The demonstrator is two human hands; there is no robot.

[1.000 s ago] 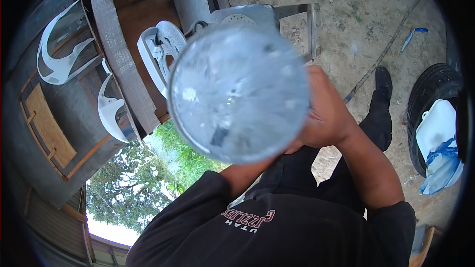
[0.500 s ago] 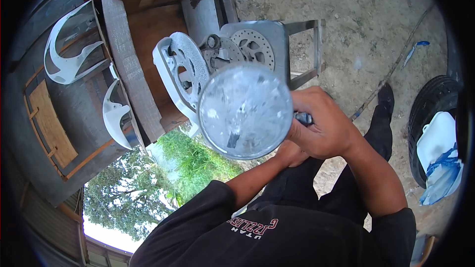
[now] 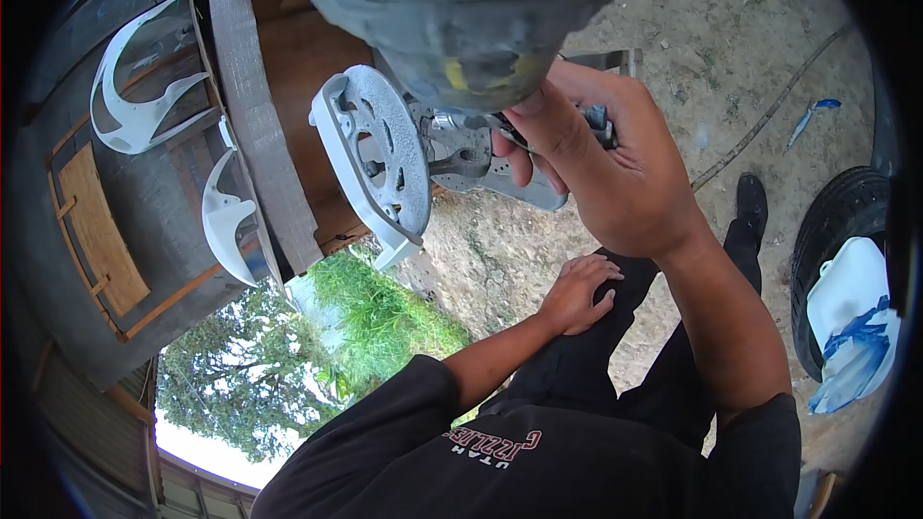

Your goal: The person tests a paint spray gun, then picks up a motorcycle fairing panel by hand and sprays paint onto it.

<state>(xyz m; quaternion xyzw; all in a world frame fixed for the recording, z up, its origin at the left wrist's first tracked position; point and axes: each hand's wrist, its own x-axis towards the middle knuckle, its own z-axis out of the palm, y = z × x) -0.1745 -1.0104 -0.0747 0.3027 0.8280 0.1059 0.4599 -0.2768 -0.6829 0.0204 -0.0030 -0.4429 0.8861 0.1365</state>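
Note:
My right hand (image 3: 615, 154) is closed around the handle of a spray gun, whose large grey cup (image 3: 461, 29) with yellow marks fills the top centre. The fingers wrap round the handle, and the thumb lies just under the cup. Left of the gun is a speckled grey-white oval part with slots (image 3: 385, 149), edged by a white rim piece (image 3: 346, 168). A grey metal arm (image 3: 466, 154) is beside it, partly hidden by the gun and fingers. My left hand (image 3: 582, 293) rests on my dark-trousered leg with its fingers apart, holding nothing.
White curved panels (image 3: 125, 120) (image 3: 226, 216) lie at the left beside a wooden box structure (image 3: 264, 125). A hose (image 3: 760, 125) crosses the dirt ground. At the right are a tyre (image 3: 808, 269), a white container (image 3: 846, 293) and blue-white plastic (image 3: 860, 356).
My right hand has raised and tilted the spray gun, so the cup now shows from its side at the top. My left hand now shows fully on my leg.

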